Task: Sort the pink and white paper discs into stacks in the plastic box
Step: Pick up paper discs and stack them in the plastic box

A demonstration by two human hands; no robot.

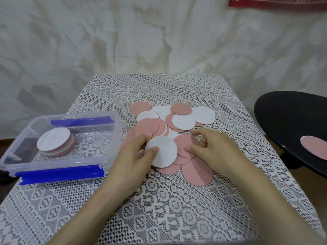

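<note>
Clear plastic box sat left of the loose pile of discs on the lace-covered worktop, already holding one mixed stack topped white. Just right of the box, the left hand pinched a white disc at its edge, likely lifting it clear. Right of that disc, the right hand pressed curled fingers on a pink disc, probably steadying the pile.

Red banner lettering seems illegible.

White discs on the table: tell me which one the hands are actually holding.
The white disc nearest the camera, pinched by the left hand at its left edge. The other white ones lie untouched farther back in the pile.
</note>
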